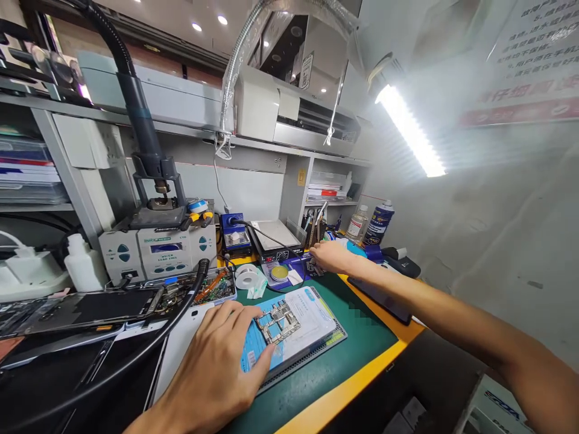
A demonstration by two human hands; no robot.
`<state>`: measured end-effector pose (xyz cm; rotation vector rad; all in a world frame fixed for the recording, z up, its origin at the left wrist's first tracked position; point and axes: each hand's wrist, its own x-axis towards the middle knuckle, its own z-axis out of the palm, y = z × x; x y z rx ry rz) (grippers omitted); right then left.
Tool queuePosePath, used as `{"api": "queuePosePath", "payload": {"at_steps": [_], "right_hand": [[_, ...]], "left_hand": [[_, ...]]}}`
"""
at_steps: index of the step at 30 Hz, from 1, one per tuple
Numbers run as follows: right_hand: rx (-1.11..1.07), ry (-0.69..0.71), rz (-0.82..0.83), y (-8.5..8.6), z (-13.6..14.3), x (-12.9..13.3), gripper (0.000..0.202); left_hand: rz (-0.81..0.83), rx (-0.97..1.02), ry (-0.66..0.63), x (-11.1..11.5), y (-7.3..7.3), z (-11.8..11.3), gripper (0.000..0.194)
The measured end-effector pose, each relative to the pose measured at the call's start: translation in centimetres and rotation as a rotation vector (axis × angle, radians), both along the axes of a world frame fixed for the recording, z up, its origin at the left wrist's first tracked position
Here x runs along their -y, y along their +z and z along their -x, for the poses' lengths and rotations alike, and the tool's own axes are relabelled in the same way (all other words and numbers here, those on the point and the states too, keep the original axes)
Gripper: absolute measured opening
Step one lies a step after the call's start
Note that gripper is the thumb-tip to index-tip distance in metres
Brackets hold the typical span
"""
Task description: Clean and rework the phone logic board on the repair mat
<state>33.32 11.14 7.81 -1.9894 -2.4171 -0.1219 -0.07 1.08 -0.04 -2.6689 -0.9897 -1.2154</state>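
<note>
Left hand [221, 355]: thumb and forefinger spread at the left edge of a circuit board [286, 314]; grip cannot be told. Board: flat on a blue-and-white package [314, 313], above a green mat [366, 340]. Right hand [332, 256]: extended near a round yellow-topped tin [279, 273]; finger closure unclear. White reel [246, 276]: left of the tin.

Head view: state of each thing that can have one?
Lamp: lit
Circuit board: lying on the package
Left hand: at the board's edge
Right hand: reached forward, grip unclear
Spray can: upright
Clear bottle: upright, capped
White bottle: upright
Plug: plugged in
</note>
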Motion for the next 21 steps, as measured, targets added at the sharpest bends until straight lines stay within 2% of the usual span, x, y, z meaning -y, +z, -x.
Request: {"api": "queuePosePath", "payload": {"at_steps": [4,6,8,12,14,17,19,21], "right_hand": [[-0.400,-0.087,-0.213,1.8,-1.6,1.4,0.024],[-0.660,-0.097,-0.313,2.2,-1.3,2.6,0.032],[-0.929,-0.062,-0.328,2.2,0.1,4.0,0.040],[-1.293,0.065,-0.128,1.2,4.6,6.3,0.044],[-1.524,0.145,0.077,0.3,6.7,6.9,0.047],[-1.626,0.236,0.330,-1.0,8.5,7.4,0.044],[-1.604,0.244,0.320,-1.8,8.9,7.7,0.040],[-1.604,0.225,0.229,-2.4,8.8,8.0,0.034]], "left_hand": [[0.045,0.013,0.008,0.0,-0.3,-0.1,0.029],[0.053,0.005,0.001,0.2,-0.2,0.0,0.030],[0.042,-0.012,-0.010,0.3,-0.1,0.1,0.030],[0.000,-0.056,-0.005,0.4,0.7,0.2,0.030],[-0.042,-0.082,-0.003,0.4,1.1,0.1,0.030],[-0.114,-0.113,0.004,0.5,1.3,0.0,0.028],[-0.135,-0.130,0.029,0.5,1.0,0.0,0.030],[-0.144,-0.137,0.059,0.6,0.5,0.0,0.033]]}}
